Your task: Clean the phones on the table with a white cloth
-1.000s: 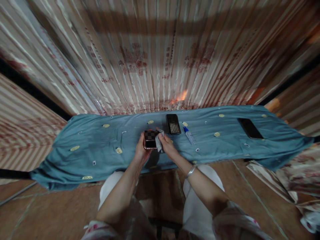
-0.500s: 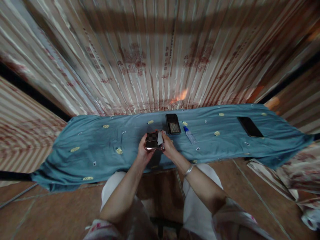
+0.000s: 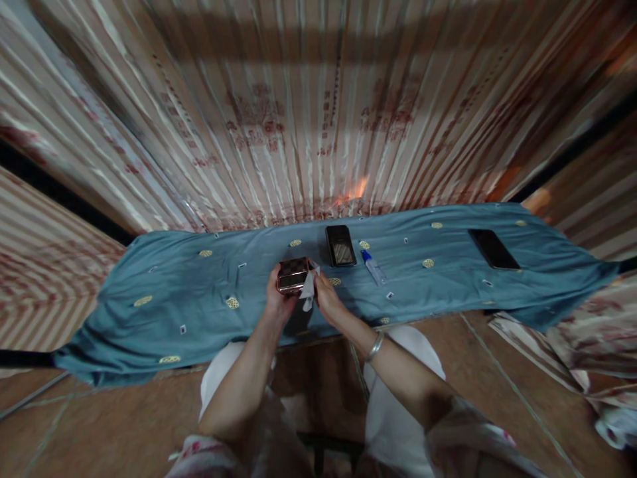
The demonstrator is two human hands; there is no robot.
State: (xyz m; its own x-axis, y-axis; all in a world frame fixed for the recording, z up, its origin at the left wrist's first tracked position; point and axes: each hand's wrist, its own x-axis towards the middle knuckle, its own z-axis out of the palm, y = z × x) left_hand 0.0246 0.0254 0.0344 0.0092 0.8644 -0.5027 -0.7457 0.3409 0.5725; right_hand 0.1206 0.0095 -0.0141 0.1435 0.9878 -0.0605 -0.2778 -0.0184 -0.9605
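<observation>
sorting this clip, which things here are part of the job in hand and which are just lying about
In hand:
left hand, its grip on the checkered rose-gold phone
right hand, white wiping cloth

Lying about:
black phone
blue-capped clear spray bottle
dark phone far right
blue tablecloth

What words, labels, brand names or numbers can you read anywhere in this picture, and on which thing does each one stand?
None can be read.
Curtain: red printed marks, too blurred to read.
Checkered phone in the left hand: no legible text.
Small bottle: label too small to read.
</observation>
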